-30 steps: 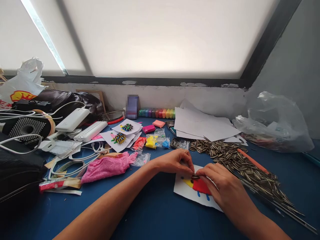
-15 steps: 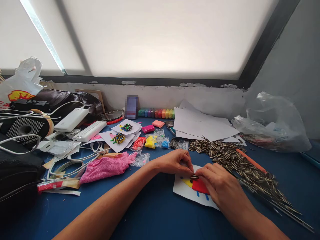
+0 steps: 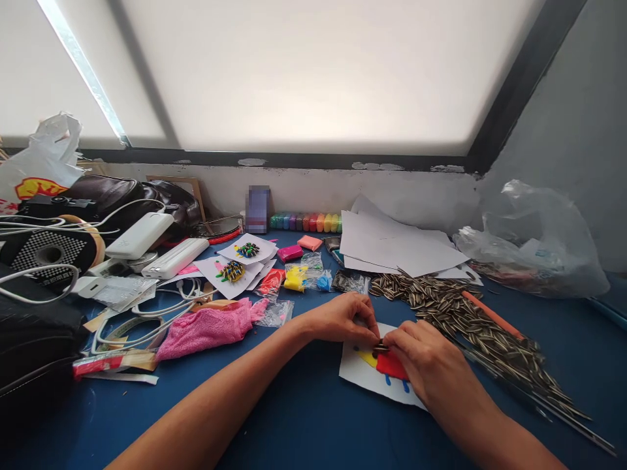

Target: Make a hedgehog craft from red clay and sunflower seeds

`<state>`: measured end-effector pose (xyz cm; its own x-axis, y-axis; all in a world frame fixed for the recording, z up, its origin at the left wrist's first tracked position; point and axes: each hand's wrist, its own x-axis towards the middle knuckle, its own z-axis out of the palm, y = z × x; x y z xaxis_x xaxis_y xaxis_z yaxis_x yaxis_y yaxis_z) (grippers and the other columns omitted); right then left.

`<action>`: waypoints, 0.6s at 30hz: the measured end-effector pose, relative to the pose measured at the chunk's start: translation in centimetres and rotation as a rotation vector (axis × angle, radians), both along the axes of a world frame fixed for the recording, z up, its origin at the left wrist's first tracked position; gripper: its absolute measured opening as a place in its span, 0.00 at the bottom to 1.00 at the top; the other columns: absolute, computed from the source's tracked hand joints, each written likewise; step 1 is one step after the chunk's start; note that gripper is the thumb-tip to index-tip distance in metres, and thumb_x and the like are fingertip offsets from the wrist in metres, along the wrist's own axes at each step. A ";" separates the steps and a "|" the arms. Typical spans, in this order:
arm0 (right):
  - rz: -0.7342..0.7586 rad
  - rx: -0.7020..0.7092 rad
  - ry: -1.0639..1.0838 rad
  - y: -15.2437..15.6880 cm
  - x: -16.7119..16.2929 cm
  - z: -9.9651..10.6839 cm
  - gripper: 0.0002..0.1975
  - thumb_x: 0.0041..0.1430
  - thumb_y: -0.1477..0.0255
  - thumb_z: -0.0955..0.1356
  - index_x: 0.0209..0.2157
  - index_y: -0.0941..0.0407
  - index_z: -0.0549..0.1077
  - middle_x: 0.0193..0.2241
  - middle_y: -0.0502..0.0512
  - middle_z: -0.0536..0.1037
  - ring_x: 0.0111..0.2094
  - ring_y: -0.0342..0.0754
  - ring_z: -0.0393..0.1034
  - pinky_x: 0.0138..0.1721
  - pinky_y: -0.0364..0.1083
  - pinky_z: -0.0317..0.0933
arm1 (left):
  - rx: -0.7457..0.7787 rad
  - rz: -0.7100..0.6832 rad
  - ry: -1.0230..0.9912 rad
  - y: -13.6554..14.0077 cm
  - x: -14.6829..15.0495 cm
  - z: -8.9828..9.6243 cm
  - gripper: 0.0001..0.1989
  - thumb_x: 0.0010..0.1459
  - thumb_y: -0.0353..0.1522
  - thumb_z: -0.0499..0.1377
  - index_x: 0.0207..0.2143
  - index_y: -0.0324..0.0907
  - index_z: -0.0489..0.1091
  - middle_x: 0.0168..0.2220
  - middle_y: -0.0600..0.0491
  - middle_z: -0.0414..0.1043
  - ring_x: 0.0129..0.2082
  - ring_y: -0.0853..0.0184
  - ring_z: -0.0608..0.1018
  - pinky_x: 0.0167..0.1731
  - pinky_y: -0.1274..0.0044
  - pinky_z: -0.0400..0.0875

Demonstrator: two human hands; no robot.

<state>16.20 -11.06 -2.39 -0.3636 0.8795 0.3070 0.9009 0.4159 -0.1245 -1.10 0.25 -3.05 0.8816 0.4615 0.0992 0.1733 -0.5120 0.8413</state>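
Note:
A white sheet of paper [image 3: 356, 376] lies under my hands, bearing a flat clay figure. The figure has a yellow clay part [image 3: 368, 358], a red clay body [image 3: 390, 367] and short blue clay strips [image 3: 406, 386] below. Dark striped sunflower seeds [image 3: 380, 348] sit at the upper edge of the red clay. My right hand [image 3: 431, 359] is closed, its fingertips pinching at these seeds. From the left, my left hand [image 3: 350, 318] meets them with thumb and fingers pressed together. What lies between its fingertips is hidden.
A heap of sunflower seeds [image 3: 470, 326] spreads on the right, with an orange stick [image 3: 492, 314] on it. Behind are white sheets [image 3: 396, 241], clay packets [image 3: 294, 279] and a plastic bag [image 3: 543, 248]. Leftward lie a pink cloth [image 3: 208, 331], seed-and-clay figures [image 3: 231, 271], cables and power banks [image 3: 176, 258].
Both hands stay at the same spot on the clay figure. The right hand has shifted very slightly; the rest looks the same.

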 end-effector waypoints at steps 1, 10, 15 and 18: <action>0.001 0.004 -0.001 0.0 0.0 0.1 0.14 0.64 0.79 0.59 0.30 0.53 0.72 0.26 0.53 0.72 0.28 0.48 0.65 0.27 0.44 0.61 | -0.010 0.001 -0.004 0.0 0.0 0.0 0.04 0.52 0.30 0.64 0.29 0.38 0.78 0.31 0.54 0.64 0.34 0.71 0.68 0.35 0.81 0.62; -0.049 0.103 0.051 -0.3 1.5 1.6 0.11 0.63 0.74 0.60 0.37 0.51 0.74 0.30 0.54 0.74 0.32 0.49 0.69 0.29 0.45 0.64 | -0.110 0.005 -0.049 -0.1 -0.4 0.8 0.06 0.53 0.30 0.62 0.33 0.37 0.76 0.33 0.53 0.66 0.35 0.71 0.69 0.36 0.81 0.63; -0.090 0.098 0.073 0.0 2.6 1.3 0.12 0.64 0.71 0.60 0.34 0.51 0.74 0.30 0.54 0.75 0.33 0.49 0.71 0.29 0.46 0.66 | -0.019 0.018 -0.001 -0.2 -0.3 0.8 0.07 0.55 0.31 0.61 0.35 0.39 0.78 0.32 0.53 0.66 0.34 0.71 0.69 0.36 0.81 0.64; -0.113 0.102 0.091 0.0 2.7 1.0 0.13 0.63 0.72 0.59 0.32 0.51 0.74 0.30 0.54 0.76 0.32 0.50 0.71 0.30 0.47 0.67 | -0.012 0.018 -0.010 -0.3 -0.2 0.6 0.07 0.55 0.31 0.61 0.34 0.39 0.79 0.32 0.53 0.67 0.34 0.70 0.69 0.36 0.81 0.64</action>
<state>18.92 -11.02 -1.35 -0.2307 0.8756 0.4243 0.9295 0.3273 -0.1700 -1.31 -0.04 -2.41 0.8719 0.4789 0.1025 0.1739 -0.4983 0.8494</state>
